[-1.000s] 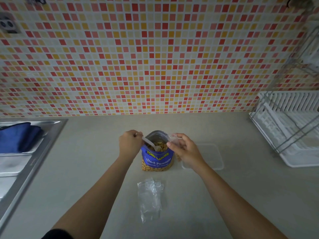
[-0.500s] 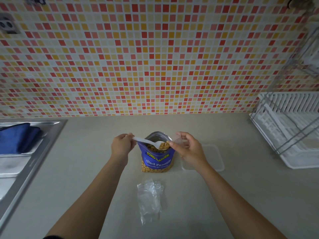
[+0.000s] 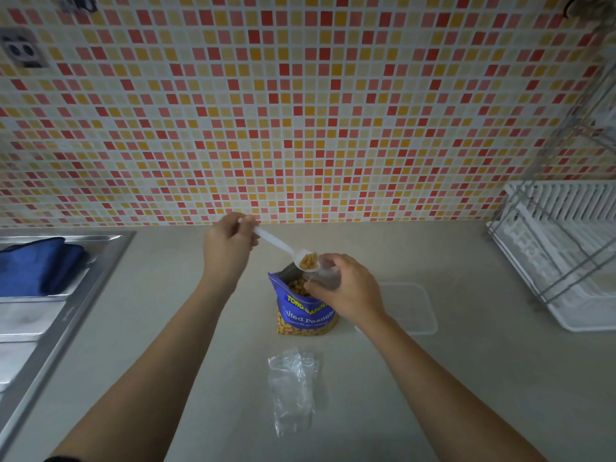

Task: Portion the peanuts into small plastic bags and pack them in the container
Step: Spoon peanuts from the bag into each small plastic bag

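Observation:
A blue bag of salted peanuts [image 3: 305, 313] stands open on the counter. My left hand [image 3: 228, 248] pinches the handle of a white plastic spoon [image 3: 283, 248] whose bowl, loaded with peanuts, is raised above the bag's mouth. My right hand [image 3: 348, 290] holds a small clear plastic bag [image 3: 325, 278] open right beside the spoon's bowl. A clear plastic container [image 3: 413, 306] sits on the counter behind my right wrist, partly hidden. Several spare clear bags [image 3: 291, 390] lie flat in front of the peanut bag.
A steel sink [image 3: 50, 325] lies at the left with a blue cloth [image 3: 36, 265] on its drainer. A white dish rack [image 3: 563, 258] with wire frame stands at the right. The tiled wall [image 3: 300, 111] closes the back of the counter.
My left hand has lifted the spoon out of the peanut bag with a load of peanuts and carried it up to the mouth of the small bag in my right hand.

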{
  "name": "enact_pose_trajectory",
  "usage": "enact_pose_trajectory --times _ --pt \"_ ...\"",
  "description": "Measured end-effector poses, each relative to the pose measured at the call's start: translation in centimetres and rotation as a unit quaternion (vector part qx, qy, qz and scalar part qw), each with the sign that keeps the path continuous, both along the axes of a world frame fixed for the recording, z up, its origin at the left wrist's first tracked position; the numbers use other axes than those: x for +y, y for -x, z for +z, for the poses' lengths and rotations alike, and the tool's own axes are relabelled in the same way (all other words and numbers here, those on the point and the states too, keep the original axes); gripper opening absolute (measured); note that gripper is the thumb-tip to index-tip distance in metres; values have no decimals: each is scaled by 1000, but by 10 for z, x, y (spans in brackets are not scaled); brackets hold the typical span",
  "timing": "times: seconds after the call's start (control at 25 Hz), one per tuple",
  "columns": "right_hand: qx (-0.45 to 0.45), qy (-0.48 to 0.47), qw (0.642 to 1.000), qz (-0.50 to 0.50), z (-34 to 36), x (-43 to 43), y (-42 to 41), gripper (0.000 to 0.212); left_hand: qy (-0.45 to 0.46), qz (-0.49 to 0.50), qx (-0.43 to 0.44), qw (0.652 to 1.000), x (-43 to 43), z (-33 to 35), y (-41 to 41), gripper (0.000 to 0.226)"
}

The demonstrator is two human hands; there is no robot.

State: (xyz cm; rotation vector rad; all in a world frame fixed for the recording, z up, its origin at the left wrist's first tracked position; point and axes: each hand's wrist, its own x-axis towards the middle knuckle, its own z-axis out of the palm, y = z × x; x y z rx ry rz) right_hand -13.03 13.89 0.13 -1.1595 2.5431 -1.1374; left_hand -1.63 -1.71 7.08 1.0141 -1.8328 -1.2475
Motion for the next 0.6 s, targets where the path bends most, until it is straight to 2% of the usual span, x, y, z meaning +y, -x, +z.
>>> enact_pose_trajectory --times 0.04,0.12,0.2,0.28,0.36,0.44,0.52,0.6 --pt "-21 24 999 -5 -1 -3 -2 53 92 -28 -11 995 10 6 -2 20" --pt "-63 59 996 -19 -1 -6 -4 53 268 -57 -6 962 24 14 -7 21" --pt "-78 72 994 -30 -1 -6 -3 51 338 -44 22 940 25 18 -9 22" --pt "-81 75 993 -34 -2 -5 -1 52 295 -5 47 954 21 20 -8 23" --pt "-97 88 991 -41 -3 -2 0 52 208 37 72 975 20 18 -6 20" --pt "-148 118 980 -57 -5 1 1 48 127 67 76 987 16 7 -3 19" --pt "-235 176 954 -61 -5 5 3 39 88 39 16 995 9 -12 0 19" --pt "-282 221 932 -45 -5 9 6 35 86 -26 -95 991 6 -35 3 23"
